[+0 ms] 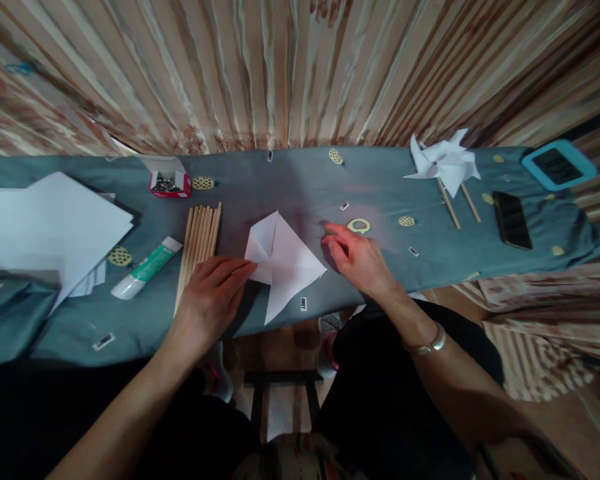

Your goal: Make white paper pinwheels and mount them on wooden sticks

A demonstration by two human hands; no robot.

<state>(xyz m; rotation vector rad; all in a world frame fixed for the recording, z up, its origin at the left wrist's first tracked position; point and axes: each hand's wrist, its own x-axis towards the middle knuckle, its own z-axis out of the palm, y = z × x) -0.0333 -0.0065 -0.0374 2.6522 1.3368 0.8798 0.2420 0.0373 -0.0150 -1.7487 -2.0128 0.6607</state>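
Observation:
A white sheet of paper (293,257), cut and partly folded, lies in front of me near the table's front edge, with pointed corners to the right and toward me. My left hand (215,287) pinches its left corner between thumb and fingers. Just right of the paper, my right hand (353,257) is held apart from it with the index finger stretched out and nothing visible in the fingers. Several wooden sticks (200,230) lie side by side beside my left hand, which partly hides them.
A glue tube (147,268), a stack of white paper (75,227) and a red box of metal pins (170,185) are on the left. Paper pinwheels (447,162) with sticks, a phone (513,220) and a blue-framed device (560,165) lie right. A curtain (280,73) hangs behind the table.

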